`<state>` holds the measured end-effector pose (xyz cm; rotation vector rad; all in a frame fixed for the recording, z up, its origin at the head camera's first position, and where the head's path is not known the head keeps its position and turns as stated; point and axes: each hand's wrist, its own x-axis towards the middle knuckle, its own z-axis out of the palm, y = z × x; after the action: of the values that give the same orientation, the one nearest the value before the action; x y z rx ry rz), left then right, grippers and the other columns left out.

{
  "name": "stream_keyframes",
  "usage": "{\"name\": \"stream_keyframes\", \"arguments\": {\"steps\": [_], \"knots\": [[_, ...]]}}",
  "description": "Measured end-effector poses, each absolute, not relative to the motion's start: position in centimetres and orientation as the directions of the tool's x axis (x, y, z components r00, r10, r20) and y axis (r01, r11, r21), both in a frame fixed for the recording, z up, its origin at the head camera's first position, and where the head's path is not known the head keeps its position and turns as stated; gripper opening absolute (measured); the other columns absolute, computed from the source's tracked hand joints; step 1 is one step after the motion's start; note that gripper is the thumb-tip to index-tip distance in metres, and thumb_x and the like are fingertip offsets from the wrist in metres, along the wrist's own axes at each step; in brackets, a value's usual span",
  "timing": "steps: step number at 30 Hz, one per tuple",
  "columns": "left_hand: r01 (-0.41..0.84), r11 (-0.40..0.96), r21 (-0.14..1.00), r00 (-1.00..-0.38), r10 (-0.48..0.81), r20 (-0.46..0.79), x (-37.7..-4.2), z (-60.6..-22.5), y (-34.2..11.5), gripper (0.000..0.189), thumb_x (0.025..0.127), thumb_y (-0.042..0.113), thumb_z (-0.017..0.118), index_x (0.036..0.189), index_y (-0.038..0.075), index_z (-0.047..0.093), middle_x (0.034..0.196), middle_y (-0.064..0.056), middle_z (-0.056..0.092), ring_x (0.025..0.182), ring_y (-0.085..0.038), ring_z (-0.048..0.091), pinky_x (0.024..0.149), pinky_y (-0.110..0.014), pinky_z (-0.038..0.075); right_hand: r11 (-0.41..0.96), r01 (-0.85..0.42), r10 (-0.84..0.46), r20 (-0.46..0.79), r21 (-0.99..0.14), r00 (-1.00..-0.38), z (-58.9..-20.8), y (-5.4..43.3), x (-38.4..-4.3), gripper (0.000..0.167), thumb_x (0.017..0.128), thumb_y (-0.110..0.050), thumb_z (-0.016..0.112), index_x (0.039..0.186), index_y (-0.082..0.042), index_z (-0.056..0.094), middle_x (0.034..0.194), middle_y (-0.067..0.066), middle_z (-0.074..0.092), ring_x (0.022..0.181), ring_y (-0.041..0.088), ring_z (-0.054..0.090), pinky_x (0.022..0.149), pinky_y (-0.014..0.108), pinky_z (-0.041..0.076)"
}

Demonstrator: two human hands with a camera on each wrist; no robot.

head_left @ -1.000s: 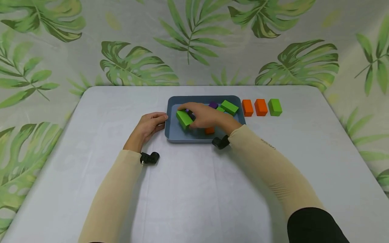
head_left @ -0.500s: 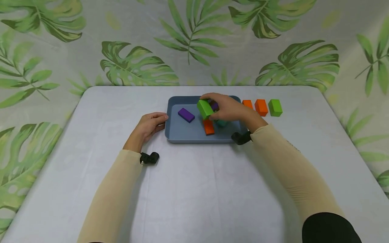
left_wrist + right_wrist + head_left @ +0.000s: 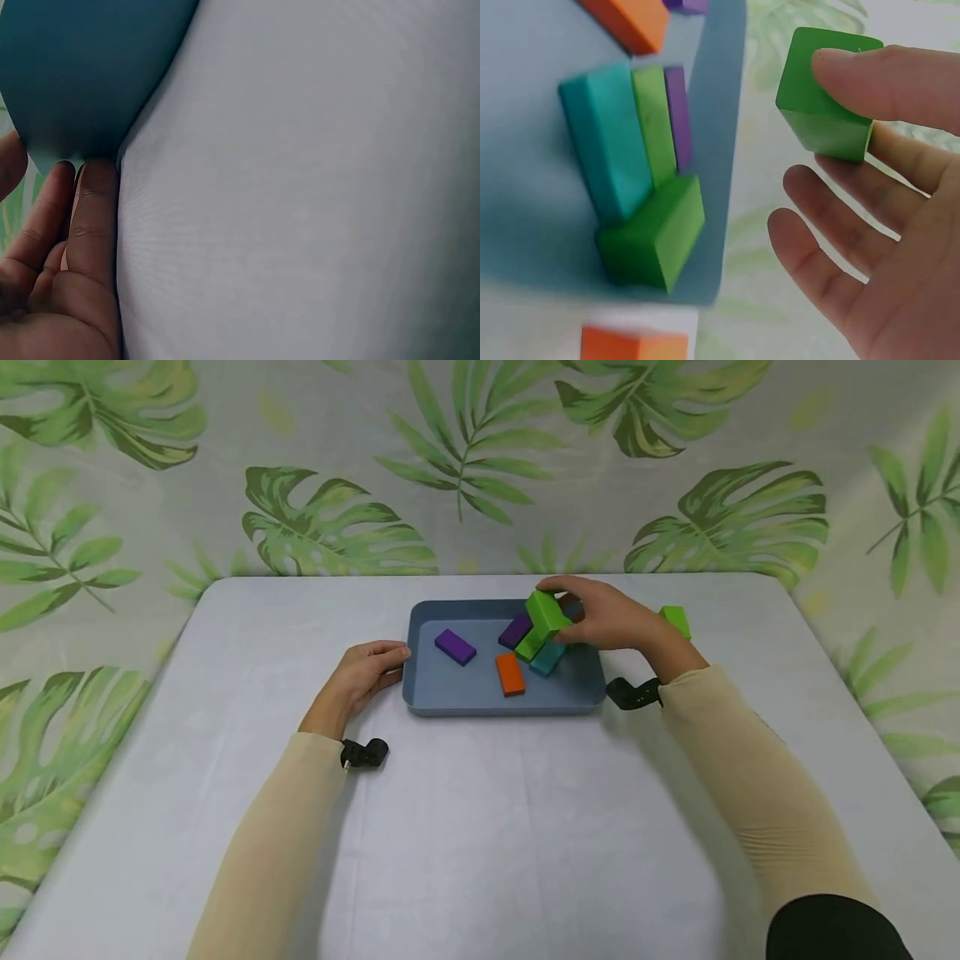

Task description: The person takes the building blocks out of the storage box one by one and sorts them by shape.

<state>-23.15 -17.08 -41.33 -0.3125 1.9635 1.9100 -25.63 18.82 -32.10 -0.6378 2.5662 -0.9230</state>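
My right hand [image 3: 611, 617] pinches a green block [image 3: 547, 614] between thumb and fingers, above the right half of a blue-grey tray [image 3: 465, 711]. In the right wrist view the thumb lies across the block's face. At the tray's left end my left hand [image 3: 366, 675] grips its edge, thumb at the rim and fingers against the outer wall. On the tray are two purple blocks [image 3: 455, 647], an orange block [image 3: 511, 675], a teal block [image 3: 607, 142] and a thin green block [image 3: 654, 127]. Another green block [image 3: 660, 232] leans by the teal one, mostly hidden in the head view.
Right of the tray, a green block [image 3: 676, 620] stands on the white table [image 3: 450, 827], partly behind the right hand. An orange block [image 3: 634, 345] shows past the tray's edge in the right wrist view. A leaf-patterned cloth [image 3: 525, 468] hangs behind the table.
My right hand has carried the green block from the tray's left part to the right, uncovering a purple block and the others in the middle. The left hand stays at the tray's edge.
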Motion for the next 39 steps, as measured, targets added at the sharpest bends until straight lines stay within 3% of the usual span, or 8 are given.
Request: {"name": "stream_keyframes", "arguments": {"steps": [5,12,21,39], "knots": [[-0.405,0.051,0.913,-0.906,0.109,-0.409,-23.0,-41.4,-17.3,0.047,0.1,0.017,0.059,0.142,-0.002,0.05,0.144,-0.014,0.051,0.124,-0.013,0.054,0.113,-0.029,0.047,0.716,-0.273,-0.481,-0.172,-0.642,-0.859,-31.4,20.9,-25.2,0.073,0.089,-0.009,0.069,0.153,-0.016,0.035,0.152,0.012,0.041,0.132,0.032,0.047,0.102,0.051,0.052],[-0.402,0.057,0.914,-0.907,0.109,-0.406,-23.0,-41.4,-17.2,0.045,0.1,0.017,0.06,0.141,-0.001,0.051,0.138,-0.01,0.054,0.119,-0.01,0.057,0.101,-0.021,0.053,0.761,-0.266,-0.446,-0.179,-0.592,-0.877,-31.3,23.8,-24.0,0.072,0.087,-0.009,0.073,0.15,-0.015,0.039,0.149,0.012,0.044,0.131,0.034,0.049,0.102,0.052,0.052],[-0.395,0.06,0.917,-0.91,0.114,-0.399,-22.9,-41.4,-17.0,0.046,0.1,0.019,0.06,0.141,0.0,0.051,0.143,-0.012,0.052,0.125,-0.014,0.055,0.113,-0.03,0.048,0.806,-0.293,-0.43,-0.167,-0.514,-0.888,-32.9,27.3,-21.9,0.069,0.087,-0.007,0.073,0.148,-0.009,0.041,0.144,0.018,0.047,0.124,0.039,0.051,0.101,0.058,0.052],[-0.41,0.08,0.908,-0.903,0.101,-0.417,-22.9,-41.2,-17.1,0.045,0.101,0.019,0.059,0.141,0.001,0.051,0.144,-0.012,0.051,0.126,-0.013,0.054,0.114,-0.03,0.046,0.813,-0.269,-0.42,-0.2,-0.517,-0.885,-37.3,28.9,-20.7,0.068,0.084,-0.001,0.072,0.145,0.001,0.041,0.143,0.023,0.047,0.123,0.042,0.052,0.101,0.062,0.05]]}}
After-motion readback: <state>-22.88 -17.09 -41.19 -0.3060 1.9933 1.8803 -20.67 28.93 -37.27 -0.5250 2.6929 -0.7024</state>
